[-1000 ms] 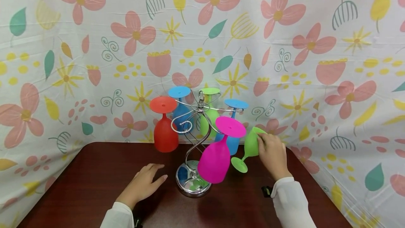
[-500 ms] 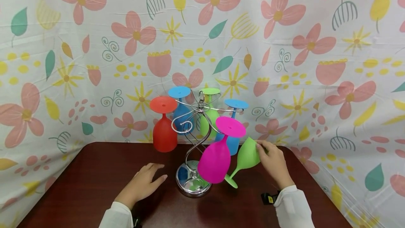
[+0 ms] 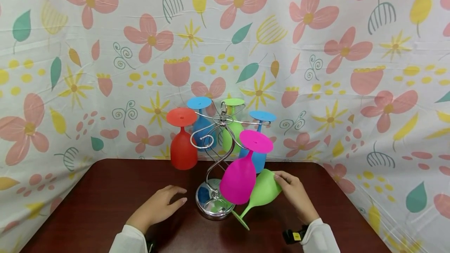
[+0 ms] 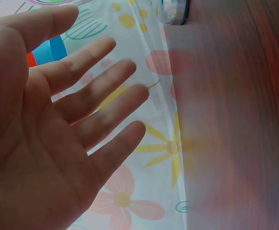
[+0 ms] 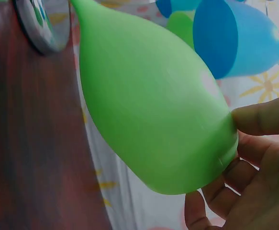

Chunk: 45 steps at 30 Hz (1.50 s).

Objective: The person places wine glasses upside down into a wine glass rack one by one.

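A bright green plastic goblet (image 3: 263, 190) was gripped at its bowl's rim end by the right hand (image 3: 293, 194), fingers and thumb curled about it, and was held tilted above the dark red-brown wooden table (image 3: 105, 206), its foot pointing down toward the person, just beside the hanging magenta plastic goblet (image 3: 239, 180). The left hand (image 3: 159, 206) was held with relaxed, spread fingers, grasping nothing, near the round chrome base of the twisted wire goblet rack (image 3: 212, 204). An orange-red plastic goblet (image 3: 183, 149) was seen hanging upside down from the rack.
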Each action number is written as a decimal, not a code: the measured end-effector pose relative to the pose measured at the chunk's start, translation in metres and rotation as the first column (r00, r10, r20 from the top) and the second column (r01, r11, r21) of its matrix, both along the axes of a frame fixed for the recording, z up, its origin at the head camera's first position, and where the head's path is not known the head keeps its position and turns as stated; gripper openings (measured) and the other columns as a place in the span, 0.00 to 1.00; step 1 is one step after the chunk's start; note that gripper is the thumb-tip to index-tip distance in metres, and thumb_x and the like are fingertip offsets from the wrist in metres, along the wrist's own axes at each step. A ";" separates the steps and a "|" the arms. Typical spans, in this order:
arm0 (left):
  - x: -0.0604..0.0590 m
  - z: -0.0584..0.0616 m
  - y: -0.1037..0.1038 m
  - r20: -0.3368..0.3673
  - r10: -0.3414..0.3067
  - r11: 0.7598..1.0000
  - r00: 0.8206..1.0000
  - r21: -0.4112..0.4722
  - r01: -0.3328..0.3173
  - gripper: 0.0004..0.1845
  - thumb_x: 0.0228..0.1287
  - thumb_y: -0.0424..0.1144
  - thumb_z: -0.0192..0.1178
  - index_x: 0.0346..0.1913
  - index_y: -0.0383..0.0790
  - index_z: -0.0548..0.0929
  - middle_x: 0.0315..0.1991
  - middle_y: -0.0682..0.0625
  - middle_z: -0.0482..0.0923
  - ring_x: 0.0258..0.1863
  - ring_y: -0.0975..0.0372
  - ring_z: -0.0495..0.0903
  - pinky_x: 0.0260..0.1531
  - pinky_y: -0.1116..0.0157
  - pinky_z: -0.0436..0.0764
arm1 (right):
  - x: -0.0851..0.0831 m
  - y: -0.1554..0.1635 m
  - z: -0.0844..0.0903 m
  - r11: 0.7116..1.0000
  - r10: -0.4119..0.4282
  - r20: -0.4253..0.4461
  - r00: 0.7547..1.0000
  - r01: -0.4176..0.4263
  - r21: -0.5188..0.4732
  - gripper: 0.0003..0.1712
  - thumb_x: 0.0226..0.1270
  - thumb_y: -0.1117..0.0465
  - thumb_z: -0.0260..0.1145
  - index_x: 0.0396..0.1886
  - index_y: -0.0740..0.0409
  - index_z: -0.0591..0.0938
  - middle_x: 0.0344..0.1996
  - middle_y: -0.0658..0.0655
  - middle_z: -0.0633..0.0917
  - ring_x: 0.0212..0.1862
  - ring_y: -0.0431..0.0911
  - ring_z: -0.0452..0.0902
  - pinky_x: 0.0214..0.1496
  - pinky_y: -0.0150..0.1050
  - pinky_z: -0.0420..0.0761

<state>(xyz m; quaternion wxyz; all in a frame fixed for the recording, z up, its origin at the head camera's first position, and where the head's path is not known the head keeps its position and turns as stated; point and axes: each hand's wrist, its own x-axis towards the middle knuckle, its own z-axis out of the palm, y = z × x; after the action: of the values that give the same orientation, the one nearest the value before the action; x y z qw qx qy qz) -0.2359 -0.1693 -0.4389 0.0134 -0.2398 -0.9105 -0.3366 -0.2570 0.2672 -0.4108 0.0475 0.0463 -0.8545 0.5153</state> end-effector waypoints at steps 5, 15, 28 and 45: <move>-0.001 0.000 0.000 0.015 -0.060 0.998 0.998 0.025 0.059 0.20 0.79 0.48 0.61 0.60 0.35 0.85 0.54 0.48 0.86 0.52 0.52 0.85 0.56 0.47 0.84 | -0.001 -0.011 -0.007 0.994 0.052 0.094 0.994 -0.042 -0.101 0.23 0.86 0.50 0.56 0.66 0.60 0.82 0.62 0.57 0.83 0.63 0.50 0.77 0.66 0.53 0.76; -0.001 0.000 0.007 0.042 -0.125 0.988 0.991 0.096 0.121 0.17 0.80 0.46 0.60 0.59 0.37 0.86 0.52 0.48 0.88 0.48 0.58 0.87 0.52 0.53 0.87 | -0.006 -0.021 -0.024 0.894 0.386 0.202 0.900 -0.311 -0.322 0.28 0.87 0.51 0.54 0.69 0.69 0.76 0.49 0.47 0.86 0.48 0.42 0.83 0.55 0.44 0.80; 0.000 -0.008 0.036 -0.014 -0.274 0.940 0.962 0.209 0.270 0.18 0.68 0.43 0.75 0.59 0.47 0.88 0.51 0.56 0.87 0.51 0.58 0.86 0.52 0.57 0.88 | -0.008 -0.039 -0.045 0.718 0.590 0.273 0.760 -0.339 -0.608 0.11 0.87 0.53 0.52 0.54 0.48 0.80 0.41 0.44 0.85 0.45 0.40 0.79 0.53 0.42 0.77; 0.022 0.007 0.083 -0.357 -0.245 0.849 0.901 0.370 0.377 0.09 0.66 0.37 0.76 0.47 0.48 0.92 0.47 0.54 0.88 0.45 0.66 0.84 0.41 0.66 0.87 | -0.004 -0.057 -0.057 0.542 0.733 0.217 0.645 -0.360 -0.760 0.17 0.88 0.59 0.45 0.53 0.46 0.82 0.49 0.47 0.87 0.50 0.41 0.81 0.56 0.45 0.81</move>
<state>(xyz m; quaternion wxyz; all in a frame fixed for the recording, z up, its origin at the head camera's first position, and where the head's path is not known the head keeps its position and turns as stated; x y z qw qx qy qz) -0.2136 -0.0862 -0.4323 0.1468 -0.4245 -0.7492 -0.4868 -0.2611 0.2104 -0.4675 -0.3398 0.1638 -0.5320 0.7581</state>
